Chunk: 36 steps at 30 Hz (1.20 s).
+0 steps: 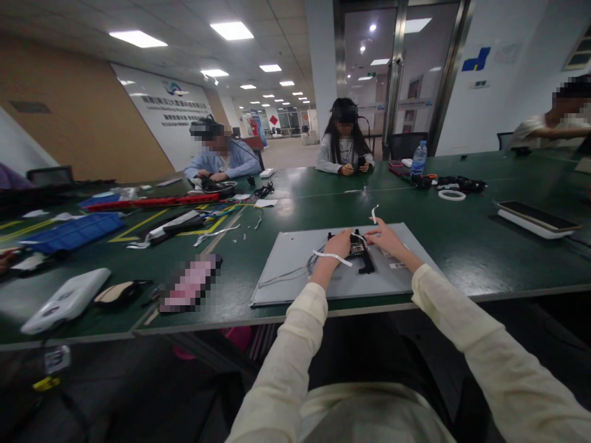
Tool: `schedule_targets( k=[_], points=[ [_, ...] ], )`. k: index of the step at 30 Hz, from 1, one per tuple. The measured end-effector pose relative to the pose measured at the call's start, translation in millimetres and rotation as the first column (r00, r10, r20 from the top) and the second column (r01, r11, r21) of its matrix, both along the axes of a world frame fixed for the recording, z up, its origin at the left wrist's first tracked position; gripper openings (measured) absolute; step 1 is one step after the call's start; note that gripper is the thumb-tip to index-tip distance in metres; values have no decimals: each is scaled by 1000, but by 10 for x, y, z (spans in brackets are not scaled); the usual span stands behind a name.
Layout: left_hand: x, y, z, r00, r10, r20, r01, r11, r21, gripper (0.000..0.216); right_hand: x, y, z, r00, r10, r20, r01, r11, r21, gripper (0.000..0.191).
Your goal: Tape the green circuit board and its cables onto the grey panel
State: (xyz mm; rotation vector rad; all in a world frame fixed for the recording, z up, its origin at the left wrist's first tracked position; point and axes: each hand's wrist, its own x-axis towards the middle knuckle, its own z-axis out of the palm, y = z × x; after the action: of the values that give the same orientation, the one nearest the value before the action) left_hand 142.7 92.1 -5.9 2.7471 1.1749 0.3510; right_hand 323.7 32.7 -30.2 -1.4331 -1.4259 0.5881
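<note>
A flat grey panel (295, 271) lies on the green table (462, 246) in front of me. A small black part (360, 251) with a circuit board sits on the panel's far middle. My left hand (338, 246) rests on the part's left side, fingers curled on it, with a white strip (330, 256) across the wrist. My right hand (385, 237) pinches the part's right side, and a thin white strip (373, 213) sticks up from its fingers. Thin wires (289, 275) run left across the panel.
Three other people sit at the far side and right. Blue trays (74, 232), a long red bar (152, 201), cable scraps and white cases (64, 299) crowd the left. A water bottle (418, 158), a tape roll (451, 195) and a flat device (535, 217) lie to the right.
</note>
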Motion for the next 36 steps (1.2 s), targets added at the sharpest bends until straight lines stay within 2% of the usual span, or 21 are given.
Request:
schedule_targets(
  k=[14,23,30,36],
  points=[
    [-44,-29,64,999,36,-15,-36,999,-28,47,18,55,-63,998,-25,65,25,1000,14,62],
    [-54,-6,49,996,70,-47,-71,997,-22,43,-29,-23,29,1000,-9,26,9,1000,-5,62],
    [-44,10,29,998,56,-9,-56,998,-31,43,-39,-78,89,1000,9,20,-8,1000,-16,61],
    [-58,32,0,996,70,58,-67,996,-63,44,-74,-128,145,999,15,-50,-17,999,-46,60]
  ],
)
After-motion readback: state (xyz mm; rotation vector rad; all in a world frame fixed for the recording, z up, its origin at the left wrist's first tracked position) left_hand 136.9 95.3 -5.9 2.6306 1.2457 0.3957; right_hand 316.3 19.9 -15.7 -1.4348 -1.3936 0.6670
